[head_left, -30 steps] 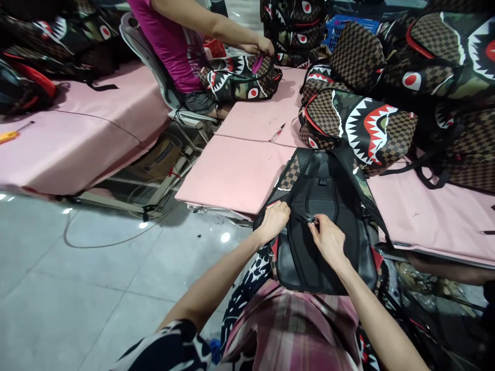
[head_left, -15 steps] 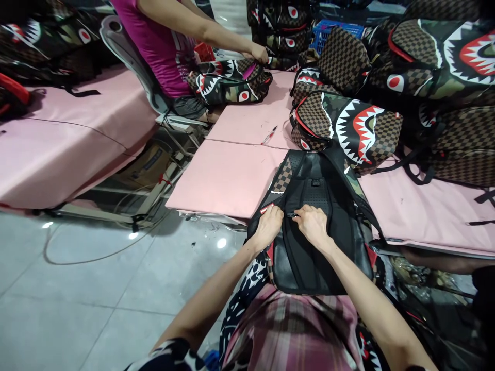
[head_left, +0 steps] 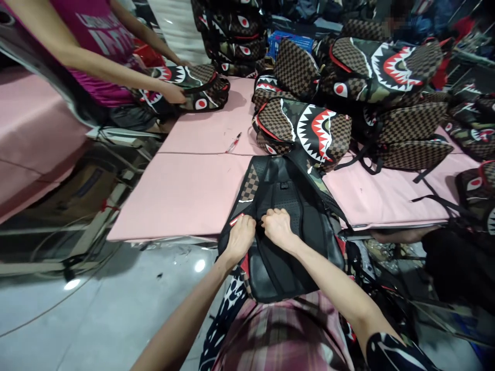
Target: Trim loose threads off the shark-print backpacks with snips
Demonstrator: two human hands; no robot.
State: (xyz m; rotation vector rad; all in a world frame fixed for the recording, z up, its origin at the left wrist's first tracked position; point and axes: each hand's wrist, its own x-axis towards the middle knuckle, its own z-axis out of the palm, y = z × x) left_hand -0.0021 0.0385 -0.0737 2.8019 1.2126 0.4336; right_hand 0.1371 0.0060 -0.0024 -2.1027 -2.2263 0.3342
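A black-backed backpack (head_left: 284, 206) leans from my lap onto the pink table edge, its padded back panel facing up. Along its left side runs a black shoulder strap with a checkered patch (head_left: 250, 185) and a small red-and-white label. My left hand (head_left: 242, 234) is closed around that strap, just below the label. Close beside it, my right hand (head_left: 277, 226) pinches with thumb and fingertips at a small dark piece over the panel. What that piece is, the fingers hide. The two hands nearly meet, a small gap between them.
Shark-mouth checkered backpacks (head_left: 315, 129) are piled beyond mine and to the right. A red-and-white pen (head_left: 234, 142) lies on the pink table (head_left: 181, 190). At the far left, a co-worker in a magenta shirt (head_left: 91, 46) handles another backpack (head_left: 203, 98).
The view has swung right, so everything sits further left. My hands remain on the strap area, drawn closer together. The co-worker's hand has moved down onto the side of their backpack.
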